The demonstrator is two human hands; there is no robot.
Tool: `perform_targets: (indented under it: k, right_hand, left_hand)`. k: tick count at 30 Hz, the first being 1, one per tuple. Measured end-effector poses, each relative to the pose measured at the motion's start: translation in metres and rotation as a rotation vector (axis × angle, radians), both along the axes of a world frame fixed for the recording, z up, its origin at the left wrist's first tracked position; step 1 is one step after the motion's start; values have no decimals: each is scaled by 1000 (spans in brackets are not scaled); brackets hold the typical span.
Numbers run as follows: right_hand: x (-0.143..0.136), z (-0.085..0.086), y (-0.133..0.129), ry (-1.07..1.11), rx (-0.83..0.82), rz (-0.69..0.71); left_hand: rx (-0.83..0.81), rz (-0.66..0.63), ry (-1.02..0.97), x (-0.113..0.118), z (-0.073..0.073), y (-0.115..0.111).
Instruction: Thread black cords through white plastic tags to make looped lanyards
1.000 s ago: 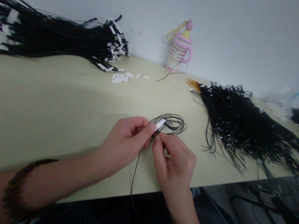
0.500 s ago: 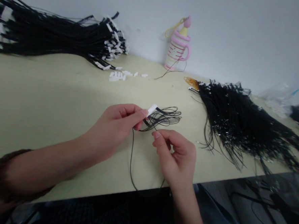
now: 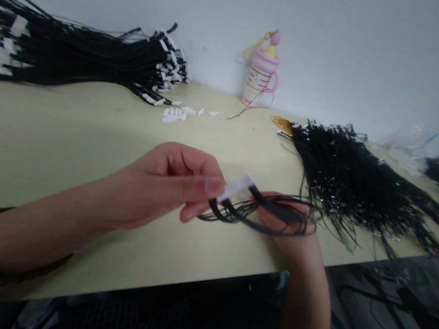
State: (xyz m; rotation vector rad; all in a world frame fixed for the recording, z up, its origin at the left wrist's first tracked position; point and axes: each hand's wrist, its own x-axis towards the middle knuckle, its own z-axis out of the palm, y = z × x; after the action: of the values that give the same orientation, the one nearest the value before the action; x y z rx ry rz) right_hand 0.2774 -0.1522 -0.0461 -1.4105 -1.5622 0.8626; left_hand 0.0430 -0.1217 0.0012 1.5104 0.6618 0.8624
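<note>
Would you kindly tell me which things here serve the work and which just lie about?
Work, apparently:
left hand
right hand
white connector
coiled black wires
left wire bundle
right wire bundle
loose white pieces

Lying about:
pink-handled cup
clear plastic bag

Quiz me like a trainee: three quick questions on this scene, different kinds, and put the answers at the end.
1. Multiple choice: what does the left hand pinch?
a) a plastic bag
b) the white connector
c) an orange coil

2. True or false: the pink cup stands upright on the table.

3. Fill in the blank, left or right: the loose white pieces lie nearer the black wire bundle on the person's ____.

Key: 1. b; 2. true; 3. left
</note>
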Motion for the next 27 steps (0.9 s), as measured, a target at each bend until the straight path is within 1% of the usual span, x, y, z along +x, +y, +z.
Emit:
perform_targets:
  k: [2, 3, 4, 6, 8, 9, 10, 11, 13, 15, 19, 21, 22, 23, 25, 27]
  right_hand:
    - [7, 1, 1, 27, -52, 30]
    - [11, 1, 1, 28, -72, 30]
    - [15, 1, 2, 20, -84, 0]
    - [23, 0, 2, -69, -59, -145]
    - [29, -2, 1, -229, 22, -325]
    - [30, -3, 1, -301, 59, -396]
    - [30, -3, 0, -346, 88, -438]
    - [28, -2, -1, -356, 108, -450]
    - [20, 0, -3, -332, 142, -425]
    - [7, 3, -4, -329, 190, -355]
    - [-12, 5, -5, -364, 260, -217]
    - [-13, 4, -5, -373, 257, -199]
    - [-12, 4, -5, -377, 250, -202]
    - [-10, 4, -5, -382, 242, -211]
    - [-8, 5, -6, -378, 245, -231]
    - [-8, 6, -7, -355, 262, -230]
  left_hand:
    - [50, -240, 116, 0, -1, -6]
    - [117, -308, 177, 1, -1, -7]
    - [213, -327, 238, 2, -2, -9]
    - [410, -325, 329, 5, -5, -9]
    - [582, -315, 412, 8, -11, -8]
    - [667, -306, 465, 9, -16, -7]
    - [759, -295, 526, 9, -20, -6]
    - [856, -281, 592, 10, -25, -5]
    - [1026, -244, 718, 10, -33, -3]
    - [1127, -194, 786, 9, -38, 0]
    - [1147, -136, 821, 8, -43, 7]
    - [1122, -107, 827, 8, -46, 12]
    - [1101, -67, 818, 8, -48, 14]
    - [1068, -3, 801, 7, -48, 15]
    - [960, 174, 730, 7, -47, 18]
    - [783, 368, 623, 6, -41, 19]
